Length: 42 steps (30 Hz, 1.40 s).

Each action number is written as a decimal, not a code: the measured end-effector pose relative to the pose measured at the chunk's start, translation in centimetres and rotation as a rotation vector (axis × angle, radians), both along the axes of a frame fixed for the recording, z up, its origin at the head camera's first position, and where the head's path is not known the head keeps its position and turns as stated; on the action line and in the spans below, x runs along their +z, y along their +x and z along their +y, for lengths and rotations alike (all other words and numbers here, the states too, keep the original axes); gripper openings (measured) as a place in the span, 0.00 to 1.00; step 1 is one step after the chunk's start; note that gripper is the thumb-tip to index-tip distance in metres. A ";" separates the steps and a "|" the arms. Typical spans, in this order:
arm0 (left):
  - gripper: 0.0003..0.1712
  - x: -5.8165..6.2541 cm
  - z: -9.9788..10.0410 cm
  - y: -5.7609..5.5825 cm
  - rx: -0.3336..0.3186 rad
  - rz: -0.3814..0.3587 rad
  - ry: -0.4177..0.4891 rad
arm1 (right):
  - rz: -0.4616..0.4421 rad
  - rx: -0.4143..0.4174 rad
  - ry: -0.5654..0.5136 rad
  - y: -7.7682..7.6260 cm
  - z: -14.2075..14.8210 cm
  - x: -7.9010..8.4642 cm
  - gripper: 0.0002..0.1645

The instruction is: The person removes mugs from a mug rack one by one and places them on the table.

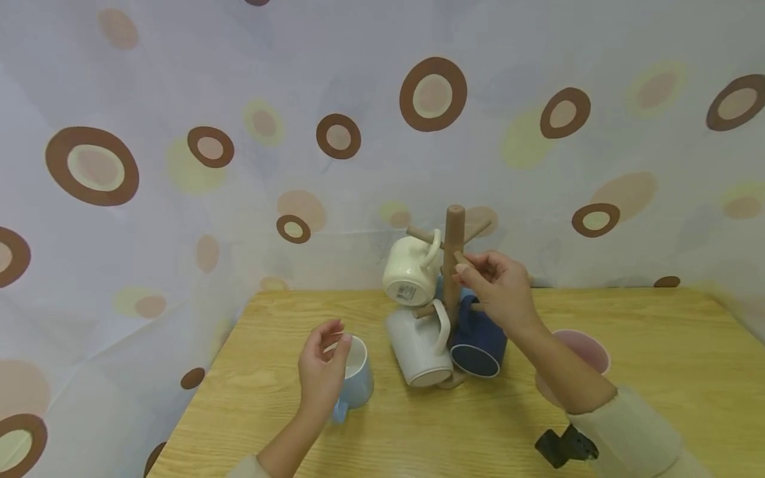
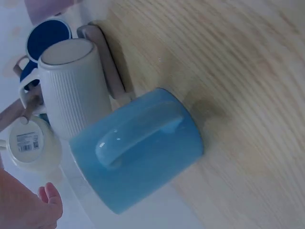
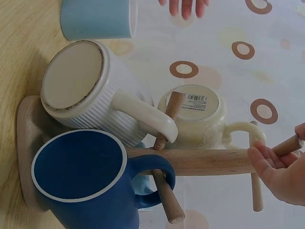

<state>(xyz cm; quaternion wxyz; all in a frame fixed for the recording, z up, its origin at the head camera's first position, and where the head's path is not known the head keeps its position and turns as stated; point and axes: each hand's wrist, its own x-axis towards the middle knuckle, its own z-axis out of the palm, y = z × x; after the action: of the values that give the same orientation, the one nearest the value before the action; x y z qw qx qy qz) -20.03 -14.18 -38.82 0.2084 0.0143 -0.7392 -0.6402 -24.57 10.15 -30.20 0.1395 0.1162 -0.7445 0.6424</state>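
Note:
My right hand (image 1: pixel 507 292) pinches a bare upper peg (image 3: pixel 287 145) of the wooden mug tree (image 1: pixel 454 232), fingertips close against its post. On the tree hang a cream mug (image 1: pixel 410 271) at upper left, a white ribbed mug (image 1: pixel 416 345) below it and a navy mug (image 1: pixel 478 338) at lower right. Behind the post, a bit of light blue mug (image 3: pixel 142 183) shows, mostly hidden. Left of the tree, another light blue mug (image 1: pixel 358 385) stands upright on the table. My left hand (image 1: pixel 323 372) is beside its rim, fingers loosely bent, holding nothing.
A pink mug (image 1: pixel 582 350) stands on the wooden table (image 1: pixel 675 372) at right, partly covered by my right forearm. A black device (image 1: pixel 566 446) sits at my right wrist. Behind the table hangs a pale cloth (image 1: pixel 358 53) with brown rings.

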 end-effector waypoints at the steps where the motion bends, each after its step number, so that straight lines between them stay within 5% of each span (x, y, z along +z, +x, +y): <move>1: 0.17 0.2 0.5 -0.2 -0.015 0.001 0.006 | 0.002 -0.003 0.001 0.0 0.1 0.0 0.16; 8: 0.17 1.4 2.9 -1.6 -0.067 0.006 0.013 | 0.007 -0.015 0.005 0.2 0.3 0.0 0.16; 34: 0.18 2.9 4.4 -4.8 0.016 0.060 0.039 | -0.014 -0.012 -0.016 0.0 -0.1 -0.1 0.17; 42: 0.24 3.8 5.2 -6.5 0.008 -0.048 0.056 | -0.013 -0.025 -0.015 -0.1 -0.1 0.0 0.18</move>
<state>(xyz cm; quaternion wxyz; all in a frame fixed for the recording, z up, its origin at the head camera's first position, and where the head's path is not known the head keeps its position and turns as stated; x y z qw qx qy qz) -26.50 -8.94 -35.03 0.1927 0.0382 -0.7257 -0.6593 -24.62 10.03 -30.20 0.1433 0.1017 -0.7420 0.6469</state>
